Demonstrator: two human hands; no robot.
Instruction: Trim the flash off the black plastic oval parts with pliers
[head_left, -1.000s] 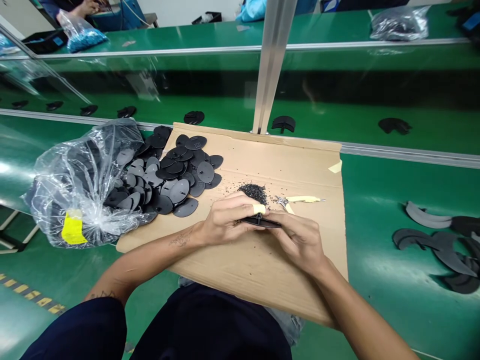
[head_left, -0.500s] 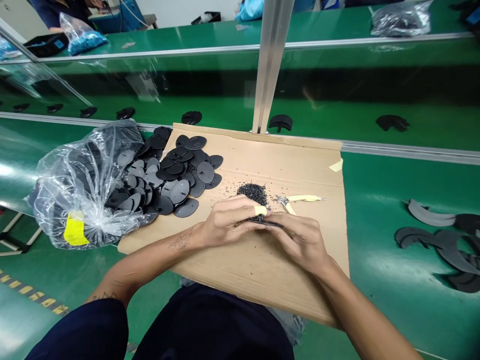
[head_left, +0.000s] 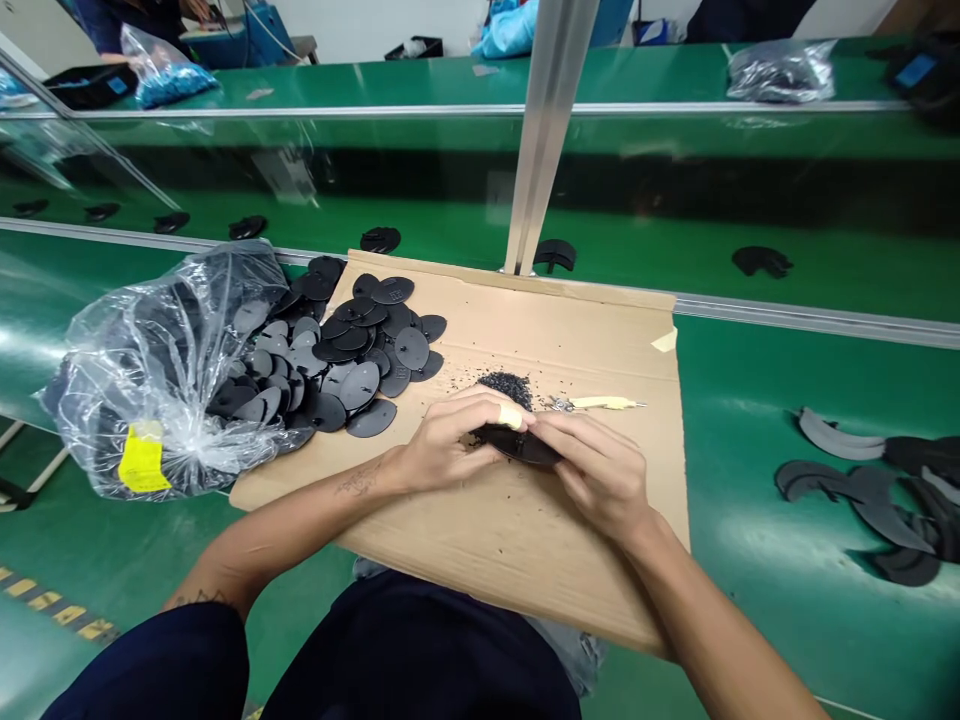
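Between my two hands is a black oval plastic piece (head_left: 523, 446), its flat face tilted toward me. My left hand (head_left: 459, 436) grips its left edge, with yellow tape round one finger. My right hand (head_left: 600, 468) pinches the upper right side, the fingertips of both hands meeting at the top edge. Just beyond lies a heap of small black plastic bits (head_left: 507, 386). Yellow-handled nippers (head_left: 600, 403) rest on the cardboard (head_left: 450, 540) behind my right hand, partly covered by it. Left of my hands is a pile of black oval pieces (head_left: 360, 383).
A clear plastic bag (head_left: 161, 350) with a yellow label holds more ovals at the left. Curved black parts (head_left: 892, 500) lie on the green table at the right. A metal post (head_left: 551, 130) rises behind the cardboard. Several black parts (head_left: 380, 239) line the belt; a person (head_left: 127, 25) is far left.
The oval piece has turned from nearly edge-on to showing its broad face. My fingers have shifted along its upper edge. My right hand now covers more of the nippers. The view has shifted slightly.
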